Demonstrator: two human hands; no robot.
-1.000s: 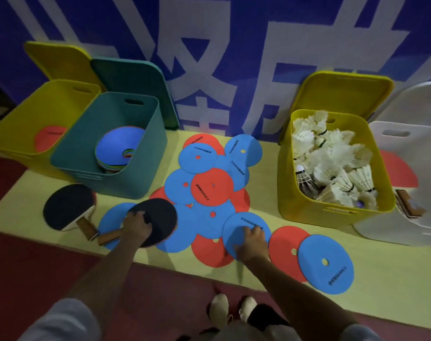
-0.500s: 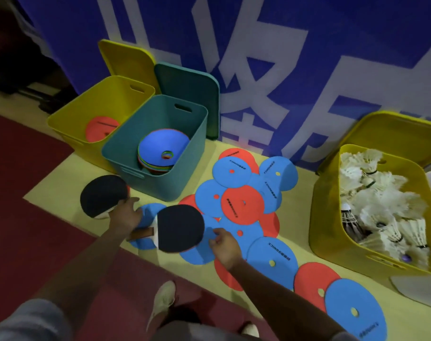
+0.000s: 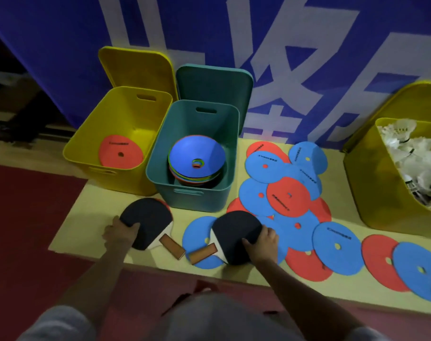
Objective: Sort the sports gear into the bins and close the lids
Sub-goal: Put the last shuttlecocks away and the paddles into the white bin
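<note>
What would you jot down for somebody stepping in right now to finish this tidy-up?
Left hand: fingers curled on the left paddle at its blade edge.
Right hand: grips the right paddle, which lies on a blue disc.
Done: one red disc sits in the left yellow bin; stacked cones fill the teal bin; shuttlecocks are in the right yellow bin.
Left: both paddles, the loose discs on the mat, and all visible lids, which stand open.
</note>
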